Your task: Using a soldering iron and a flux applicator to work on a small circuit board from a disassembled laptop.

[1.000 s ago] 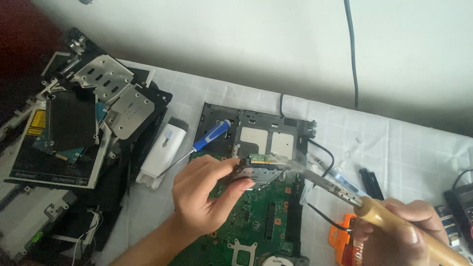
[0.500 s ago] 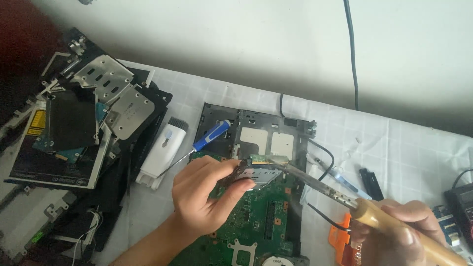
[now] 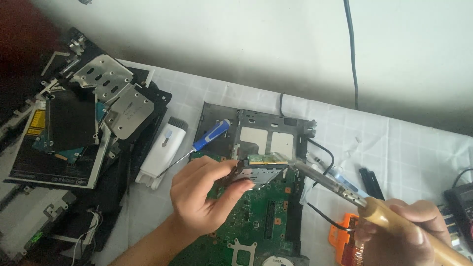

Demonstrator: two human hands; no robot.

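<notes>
My left hand (image 3: 204, 194) pinches a small metal-cased circuit module (image 3: 261, 167) and holds it tilted above the green motherboard (image 3: 263, 221). My right hand (image 3: 406, 234) at the lower right grips the wooden handle of a soldering iron (image 3: 340, 189). Its metal shaft runs up and left, and the tip touches the right end of the module. The motherboard lies in a black and silver laptop frame (image 3: 261, 133) on the white checked cloth.
A blue-handled screwdriver (image 3: 204, 140) lies by the frame's left edge beside a white cleaning brush (image 3: 162, 152). A heap of laptop parts, metal brackets (image 3: 116, 93) and a drive fills the left. An orange tool (image 3: 342, 241), black cables and a small black bar (image 3: 370, 182) sit at the right.
My right hand and the soldering iron have shifted slightly; the tip stays against the module. My left hand has barely moved.
</notes>
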